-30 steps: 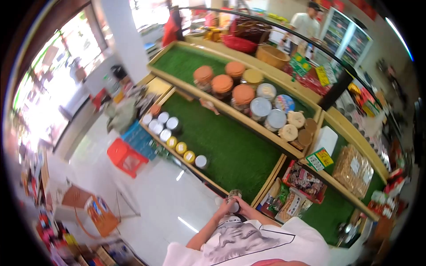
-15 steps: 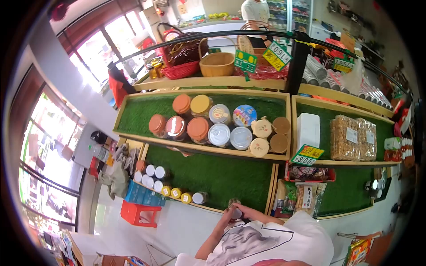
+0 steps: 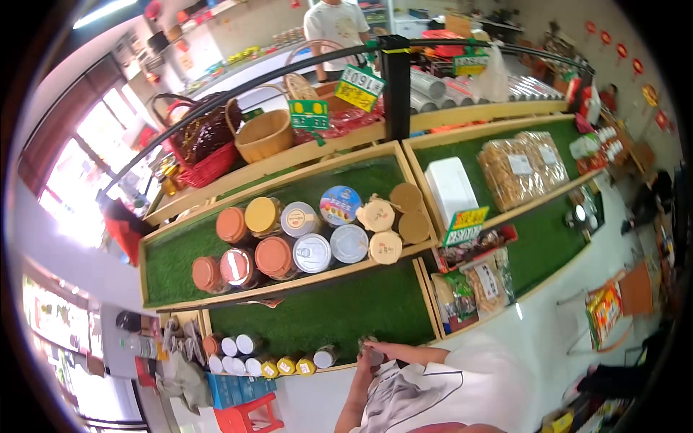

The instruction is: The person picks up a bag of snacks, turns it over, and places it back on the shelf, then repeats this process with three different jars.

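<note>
Near the front edge of the lower green shelf (image 3: pixel 325 317), my left hand (image 3: pixel 366 360) is closed around a small clear jar (image 3: pixel 370 346). My right hand (image 3: pixel 382 349) closes on the same jar from the right, its fingers at the jar's upper part. The jar's contents are too small to make out. Left of my hands, a white-lidded jar (image 3: pixel 325 356) stands on the shelf, then yellow-lidded jars (image 3: pixel 286 366) and several white-lidded ones (image 3: pixel 246 343).
Larger jars (image 3: pixel 275 257) stand on the upper shelf, beside a white box (image 3: pixel 451 189) and bagged snacks (image 3: pixel 520 164). A red stool (image 3: pixel 249 416) is at the lower left. Baskets (image 3: pixel 263 134) line the back; a person (image 3: pixel 336 29) stands beyond.
The view has turned and tilted, so the shelves appear slanted and shifted left. Both hands still hold the jar, which is now nearer the shelf's front edge in view.
</note>
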Motion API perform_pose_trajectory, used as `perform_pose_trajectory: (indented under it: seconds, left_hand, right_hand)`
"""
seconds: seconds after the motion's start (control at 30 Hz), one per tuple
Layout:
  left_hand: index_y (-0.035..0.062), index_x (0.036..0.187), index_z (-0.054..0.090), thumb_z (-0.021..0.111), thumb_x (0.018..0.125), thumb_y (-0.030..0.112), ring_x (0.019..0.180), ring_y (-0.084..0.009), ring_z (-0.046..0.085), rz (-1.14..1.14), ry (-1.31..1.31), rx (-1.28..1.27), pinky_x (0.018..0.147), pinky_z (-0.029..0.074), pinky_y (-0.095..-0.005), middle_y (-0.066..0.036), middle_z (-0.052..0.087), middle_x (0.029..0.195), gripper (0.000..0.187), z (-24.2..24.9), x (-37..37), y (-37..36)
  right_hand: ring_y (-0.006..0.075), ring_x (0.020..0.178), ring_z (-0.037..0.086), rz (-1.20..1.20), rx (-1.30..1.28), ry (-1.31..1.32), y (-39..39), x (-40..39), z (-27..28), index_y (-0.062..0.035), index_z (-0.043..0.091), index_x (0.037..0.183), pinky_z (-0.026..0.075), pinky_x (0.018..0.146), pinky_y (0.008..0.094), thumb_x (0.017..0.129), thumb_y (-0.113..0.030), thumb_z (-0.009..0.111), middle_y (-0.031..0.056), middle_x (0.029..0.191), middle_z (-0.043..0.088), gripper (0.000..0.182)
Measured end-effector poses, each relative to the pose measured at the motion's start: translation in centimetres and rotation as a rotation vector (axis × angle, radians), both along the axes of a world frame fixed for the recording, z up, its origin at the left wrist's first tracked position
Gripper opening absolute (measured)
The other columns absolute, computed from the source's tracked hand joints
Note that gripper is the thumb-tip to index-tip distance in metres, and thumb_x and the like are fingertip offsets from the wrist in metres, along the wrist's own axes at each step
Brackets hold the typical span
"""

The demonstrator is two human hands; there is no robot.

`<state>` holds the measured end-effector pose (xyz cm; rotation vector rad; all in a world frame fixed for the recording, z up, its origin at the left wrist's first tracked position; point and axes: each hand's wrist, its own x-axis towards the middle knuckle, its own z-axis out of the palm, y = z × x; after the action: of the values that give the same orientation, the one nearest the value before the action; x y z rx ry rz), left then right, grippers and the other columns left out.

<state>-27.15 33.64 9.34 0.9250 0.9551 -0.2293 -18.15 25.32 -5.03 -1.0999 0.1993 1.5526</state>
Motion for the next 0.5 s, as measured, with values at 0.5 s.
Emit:
perform_pose_trajectory:
  seconds: [0.5]
  left_hand:
    - [0.0030, 0.111, 0.049, 0.055, 0.082, 0.054, 0.075, -0.0231, 0.064, 0.221, -0.080, -0.291, 0.047, 0.047, -0.0315, -0.012, 0.061, 0.094, 0.059, -16.1, -7.0, 8.2]
  right_hand:
    - [0.0240, 0.084, 0.065, -0.064, -0.148, 0.017, 8.3, -7.3, 4.3, -0.0088, 0.055, 0.115, 0.054, 0.069, 0.0378, 0.089, -0.056, 0.046, 0.0099, 0.098, 0.066, 0.055]
